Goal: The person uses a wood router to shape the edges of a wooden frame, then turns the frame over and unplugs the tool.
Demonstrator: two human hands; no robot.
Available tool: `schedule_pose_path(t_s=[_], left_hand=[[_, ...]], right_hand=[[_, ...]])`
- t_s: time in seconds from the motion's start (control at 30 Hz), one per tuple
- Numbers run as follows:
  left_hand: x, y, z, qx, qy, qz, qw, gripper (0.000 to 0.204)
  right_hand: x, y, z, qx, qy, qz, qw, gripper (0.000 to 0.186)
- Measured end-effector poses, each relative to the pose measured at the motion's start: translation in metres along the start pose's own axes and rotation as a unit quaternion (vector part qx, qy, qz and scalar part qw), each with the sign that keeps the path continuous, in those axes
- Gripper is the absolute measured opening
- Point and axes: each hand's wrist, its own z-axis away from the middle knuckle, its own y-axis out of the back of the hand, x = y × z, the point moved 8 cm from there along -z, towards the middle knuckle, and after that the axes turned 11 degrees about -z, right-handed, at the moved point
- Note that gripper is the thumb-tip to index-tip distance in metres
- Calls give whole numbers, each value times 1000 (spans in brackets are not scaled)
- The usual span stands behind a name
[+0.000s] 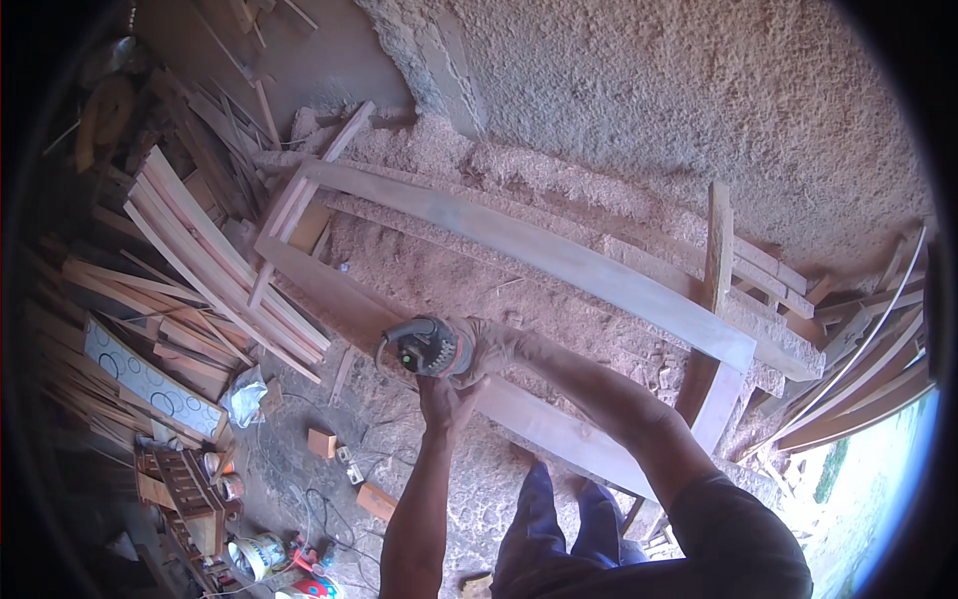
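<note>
A hand-held power tool [424,346], grey and orange like an angle grinder or sander, rests on a long wooden plank [329,290]. My right hand [486,344] grips its body from the right. My left hand [445,399] holds it from below, at the near side. The plank runs diagonally from upper left to lower right across a frame of boards. A second long plank [559,255] lies parallel behind it, farther from me. Sawdust covers the ground between the two planks.
A stack of thin wooden slats [215,260] lies at the left. Small wood blocks [321,442], cables, cans and a bucket [257,554] litter the floor at the lower left. More boards [858,369] lean at the right. A rough plastered wall [699,90] is behind.
</note>
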Motion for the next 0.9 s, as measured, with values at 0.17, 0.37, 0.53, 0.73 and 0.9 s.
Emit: schedule_pose_path(t_s=[0.17, 0.37, 0.53, 0.73, 0.9], left_hand=[[30, -14, 28, 3, -9, -41, 999, 88], [43, -38, 64, -33, 16, -10, 999, 93], [44, -67, 90, -53, 104, 225, 967, 93], [89, -86, 122, -47, 194, 472, 859, 79], [125, -82, 150, -39, -2, 26, 999, 76]], right_hand=[[-7, 4, 41, 18, 25, 42, 999, 69], [-8, 5, 86, 17, 3, 107, 994, 75], [-7, 7, 126, 2, -12, 91, 996, 78], [-18, 13, 181, 22, -14, 113, 993, 86], [-43, 10, 222, 3, -41, 62, 997, 89]])
